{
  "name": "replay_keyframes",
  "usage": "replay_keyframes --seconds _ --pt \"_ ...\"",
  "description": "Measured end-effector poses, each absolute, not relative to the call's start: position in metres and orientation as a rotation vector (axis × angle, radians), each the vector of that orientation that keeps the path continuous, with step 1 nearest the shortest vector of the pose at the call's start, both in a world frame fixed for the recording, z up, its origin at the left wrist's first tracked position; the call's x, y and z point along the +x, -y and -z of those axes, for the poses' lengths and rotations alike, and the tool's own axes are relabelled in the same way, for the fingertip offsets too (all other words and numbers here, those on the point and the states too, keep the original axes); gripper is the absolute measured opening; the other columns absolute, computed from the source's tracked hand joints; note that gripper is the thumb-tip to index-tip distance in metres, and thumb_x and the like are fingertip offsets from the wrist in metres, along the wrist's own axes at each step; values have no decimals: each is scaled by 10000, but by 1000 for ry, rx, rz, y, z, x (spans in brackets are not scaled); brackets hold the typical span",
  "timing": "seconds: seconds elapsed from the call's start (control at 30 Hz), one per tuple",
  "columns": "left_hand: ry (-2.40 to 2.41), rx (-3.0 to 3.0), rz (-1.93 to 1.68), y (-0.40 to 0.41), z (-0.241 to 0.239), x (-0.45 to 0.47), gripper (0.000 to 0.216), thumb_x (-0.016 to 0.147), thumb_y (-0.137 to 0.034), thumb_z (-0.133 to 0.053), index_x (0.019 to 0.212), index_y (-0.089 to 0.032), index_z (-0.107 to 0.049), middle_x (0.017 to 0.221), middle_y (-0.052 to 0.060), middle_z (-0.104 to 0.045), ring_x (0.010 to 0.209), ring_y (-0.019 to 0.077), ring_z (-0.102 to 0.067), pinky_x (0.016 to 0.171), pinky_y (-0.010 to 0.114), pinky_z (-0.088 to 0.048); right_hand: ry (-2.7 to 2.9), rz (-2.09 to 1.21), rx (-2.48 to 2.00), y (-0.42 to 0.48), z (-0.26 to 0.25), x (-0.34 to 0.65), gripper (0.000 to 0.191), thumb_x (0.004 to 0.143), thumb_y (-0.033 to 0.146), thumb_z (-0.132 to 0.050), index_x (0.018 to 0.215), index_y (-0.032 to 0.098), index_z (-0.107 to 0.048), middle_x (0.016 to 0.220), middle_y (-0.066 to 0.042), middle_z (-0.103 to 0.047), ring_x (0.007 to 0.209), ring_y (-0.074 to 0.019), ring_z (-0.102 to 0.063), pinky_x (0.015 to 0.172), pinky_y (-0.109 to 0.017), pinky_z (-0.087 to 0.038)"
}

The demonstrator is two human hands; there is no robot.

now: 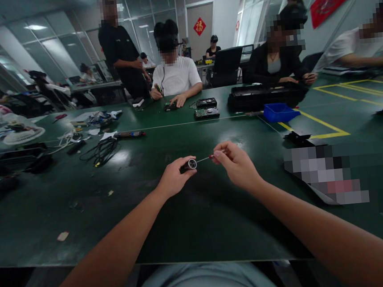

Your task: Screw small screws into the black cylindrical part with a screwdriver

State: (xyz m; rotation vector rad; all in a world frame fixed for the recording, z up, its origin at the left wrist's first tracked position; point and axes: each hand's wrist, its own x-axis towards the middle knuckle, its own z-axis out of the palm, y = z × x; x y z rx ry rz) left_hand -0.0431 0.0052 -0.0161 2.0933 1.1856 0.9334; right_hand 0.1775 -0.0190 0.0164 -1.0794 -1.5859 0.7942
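Observation:
My left hand (176, 176) grips a small dark cylindrical part (191, 164) whose round, silvery-rimmed end faces right. Its thumb and fingers close around the sides. In my right hand (235, 164) is a screwdriver (211, 157) with a red handle, pinched between thumb and forefinger. The thin metal shaft points left, and its tip reaches the round end of the part; I cannot tell how deep it goes. Both hands are held above the green tabletop (205, 222), near the middle of the view.
A blue bin (280, 112) sits at the back right. Hard drives (207, 113) lie before a co-worker (175, 75) across the table. A black cable (103, 151) and a pen-like tool (130, 134) are at left. A blurred-out device (324, 172) lies right of my hands.

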Motion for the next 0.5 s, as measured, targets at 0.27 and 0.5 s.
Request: replay_keyframes --seconds 0.27,0.5 --pt "-1032 2169 -895 -7 16 -42 417 856 -195 -689 1259 -274 -616 1223 35 -643 1143 203 -582 1031 389 -430 1027 -1213 -1010 2 -3 175 288 853 491 -637 827 204 -631 734 -17 -620 658 -160 -606 710 -351 -546" --pt "-1097 2227 -859 -8 16 -42 433 866 -239 -688 1287 -294 -602 1226 36 -643 1132 214 -576 1016 403 -433 962 -1194 -1025 1 -5 176 252 865 453 -628 799 211 -612 696 0 -595 617 -143 -574 672 -323 -545"
